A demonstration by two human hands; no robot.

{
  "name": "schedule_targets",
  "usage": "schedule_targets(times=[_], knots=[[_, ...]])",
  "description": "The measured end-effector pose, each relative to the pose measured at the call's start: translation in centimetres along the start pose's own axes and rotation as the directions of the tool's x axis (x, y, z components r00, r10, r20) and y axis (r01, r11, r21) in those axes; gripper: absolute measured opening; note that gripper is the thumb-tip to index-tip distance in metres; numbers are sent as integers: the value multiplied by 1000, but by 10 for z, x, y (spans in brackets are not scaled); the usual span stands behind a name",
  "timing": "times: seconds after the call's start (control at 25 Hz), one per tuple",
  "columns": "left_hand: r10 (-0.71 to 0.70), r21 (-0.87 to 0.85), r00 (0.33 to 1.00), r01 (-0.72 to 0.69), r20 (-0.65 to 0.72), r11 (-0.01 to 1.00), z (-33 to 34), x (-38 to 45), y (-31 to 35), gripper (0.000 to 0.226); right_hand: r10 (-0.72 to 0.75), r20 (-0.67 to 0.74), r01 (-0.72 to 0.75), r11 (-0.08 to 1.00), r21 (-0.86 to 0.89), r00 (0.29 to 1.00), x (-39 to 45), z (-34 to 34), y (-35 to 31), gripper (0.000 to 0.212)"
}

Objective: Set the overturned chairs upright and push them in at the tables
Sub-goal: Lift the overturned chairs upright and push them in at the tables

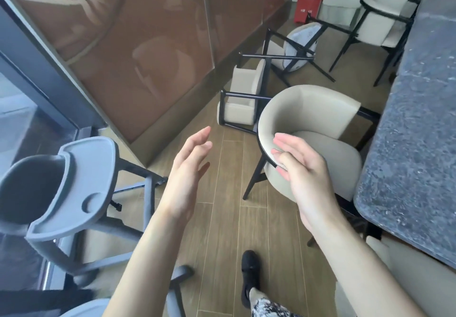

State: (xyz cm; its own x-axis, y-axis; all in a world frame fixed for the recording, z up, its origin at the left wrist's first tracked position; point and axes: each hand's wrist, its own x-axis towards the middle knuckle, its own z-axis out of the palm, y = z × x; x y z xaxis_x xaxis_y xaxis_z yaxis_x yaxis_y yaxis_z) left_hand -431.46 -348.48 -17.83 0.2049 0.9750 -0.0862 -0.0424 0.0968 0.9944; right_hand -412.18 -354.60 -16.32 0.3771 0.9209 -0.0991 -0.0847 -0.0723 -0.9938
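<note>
The right hand (302,173) rested with relaxed, straight fingers on the curved back rim of the upright chair (313,141), which stood tucked against the dark stone surface (417,124). The left hand (187,171) hovered spread, touching nothing (bare floor lay beneath it). Beyond that chair, two overturned chairs (243,102) (296,47) lay along the wall's foot.

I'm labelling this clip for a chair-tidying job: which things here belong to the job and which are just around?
Job:
near upright chair, right hand at its backrest
two overturned chairs
far upright chair
dark table
left hand, free

Just around:
grey high chair
red box
</note>
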Motion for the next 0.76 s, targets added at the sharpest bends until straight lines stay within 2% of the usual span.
schedule_targets(times=[0.32,0.52,0.76], knots=[[-19,-33,997,17,-69,999,9,144,15,35,38,100,-36,999,-26,994,156,29,-17,30],[-5,-58,994,-2,-108,998,-2,203,22,40,36,170,-30,999,-38,985,216,59,-21,32],[1,-96,997,-9,-80,995,-35,278,22,42,45,172,-33,997,-68,984,283,105,-17,34]])
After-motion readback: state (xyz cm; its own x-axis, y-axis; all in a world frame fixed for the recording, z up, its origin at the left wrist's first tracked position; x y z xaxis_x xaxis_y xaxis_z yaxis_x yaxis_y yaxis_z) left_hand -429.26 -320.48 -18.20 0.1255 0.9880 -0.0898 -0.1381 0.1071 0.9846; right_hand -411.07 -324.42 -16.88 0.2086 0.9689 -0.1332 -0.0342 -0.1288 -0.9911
